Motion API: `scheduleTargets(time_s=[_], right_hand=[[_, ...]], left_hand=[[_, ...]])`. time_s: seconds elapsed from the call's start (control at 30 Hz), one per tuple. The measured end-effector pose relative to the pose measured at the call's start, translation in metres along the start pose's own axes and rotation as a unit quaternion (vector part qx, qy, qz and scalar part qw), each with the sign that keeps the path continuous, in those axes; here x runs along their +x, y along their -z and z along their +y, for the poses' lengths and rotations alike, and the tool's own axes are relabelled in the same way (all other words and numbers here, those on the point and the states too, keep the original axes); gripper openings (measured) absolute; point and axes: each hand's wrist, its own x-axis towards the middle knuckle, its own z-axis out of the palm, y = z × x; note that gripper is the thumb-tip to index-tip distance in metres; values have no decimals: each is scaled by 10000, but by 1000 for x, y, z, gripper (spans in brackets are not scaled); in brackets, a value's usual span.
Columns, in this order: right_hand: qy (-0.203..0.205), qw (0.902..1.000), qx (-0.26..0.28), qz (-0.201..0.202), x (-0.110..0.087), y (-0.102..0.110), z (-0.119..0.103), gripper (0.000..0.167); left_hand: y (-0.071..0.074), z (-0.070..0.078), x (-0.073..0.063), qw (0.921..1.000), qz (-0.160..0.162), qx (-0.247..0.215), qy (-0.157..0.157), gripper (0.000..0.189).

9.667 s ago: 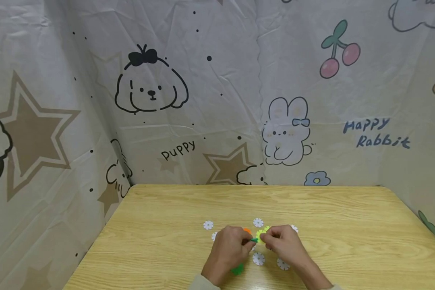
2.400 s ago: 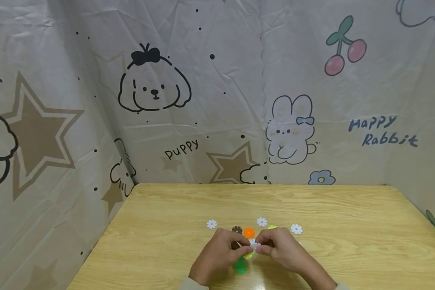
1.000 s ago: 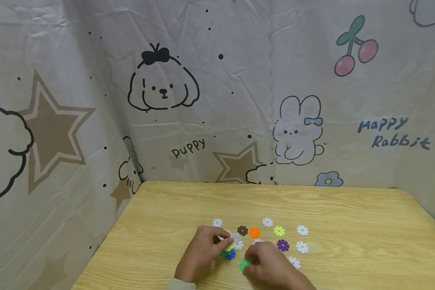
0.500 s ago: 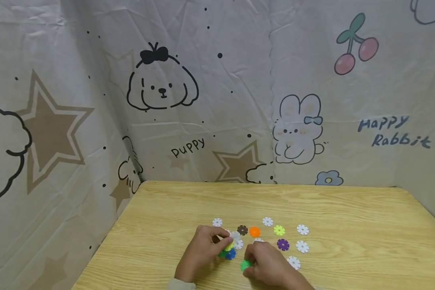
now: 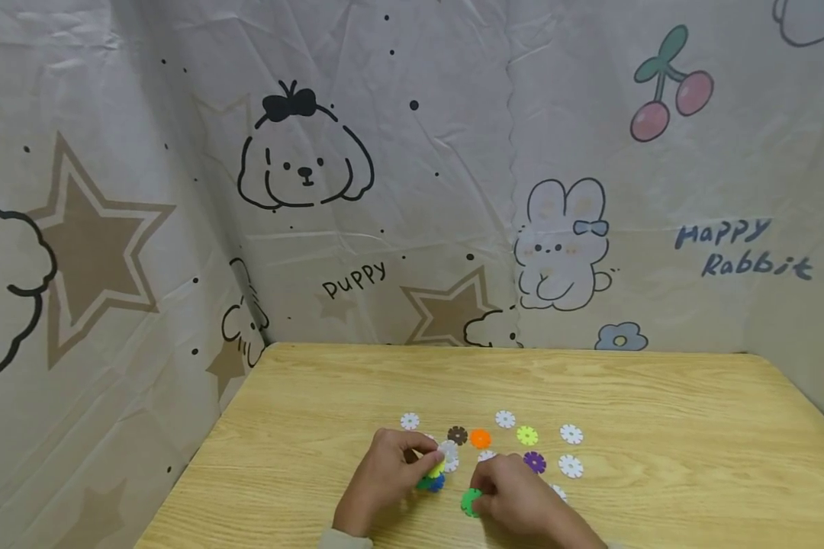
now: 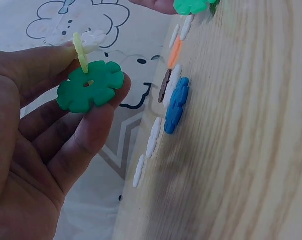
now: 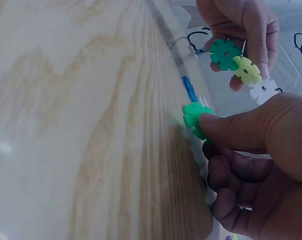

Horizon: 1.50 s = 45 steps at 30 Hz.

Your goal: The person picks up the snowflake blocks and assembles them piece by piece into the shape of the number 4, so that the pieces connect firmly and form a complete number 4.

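Observation:
My left hand [image 5: 383, 474] holds a short chain of slotted plastic discs: a dark green snowflake disc [image 6: 91, 89], a yellow snowflake disc [image 7: 247, 70] and a white snowflake disc [image 7: 263, 92], fitted edge to edge. In the left wrist view thumb and fingers pinch around the green and yellow ones. To the right, my right hand [image 5: 522, 492] pinches a bright green snowflake disc [image 7: 192, 118] between thumb and index finger, tilted and apart from the chain. On the table under the chain lies a blue snowflake disc [image 6: 177, 106], partly covered in the head view.
Behind the hands lie loose discs: brown [image 5: 457, 435], orange [image 5: 480, 438], yellow [image 5: 527, 435], purple [image 5: 535, 461] and several white discs [image 5: 571, 466]. They rest flat on the wooden table [image 5: 659, 412]. A printed cloth [image 5: 412, 191] hangs along the table's far edge.
Earlier both hands met at the yellow and white discs. Since then they parted, the left keeping the chain. The right hand took the bright green disc and has now tilted it up slightly.

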Motion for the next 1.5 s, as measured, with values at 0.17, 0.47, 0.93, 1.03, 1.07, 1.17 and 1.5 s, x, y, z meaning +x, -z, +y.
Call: scheduleTargets(time_s=[0.17, 0.47, 0.93, 1.03, 1.07, 1.17, 1.5], right_hand=[[0, 9998, 174, 30, -3, 3, 0, 12], [-89, 9955, 679, 656, -5, 19, -2, 16], [-559, 9829, 1315, 1160, -8, 32, -10, 19], [-538, 9822, 1373, 1160, -8, 33, -12, 18], [-534, 9822, 1381, 1156, -7, 33, -12, 18], [-539, 9820, 1420, 1119, -7, 33, -12, 17], [-471, 9811, 1634, 927, -8, 34, -11, 21]], left_hand=[[-2, 1, 0, 10000, -45, -41, -44, 8], [-6, 3, 0, 9994, -144, -67, -300, 8], [-13, 9, 2, 9992, -319, -163, -158, 10], [-13, 9, 2, 9990, -331, -170, -242, 10], [-13, 10, 2, 9989, -335, -174, -271, 10], [-14, 10, 2, 9987, -335, -173, -357, 9], [-19, 11, 3, 9971, -243, -123, -707, 6]])
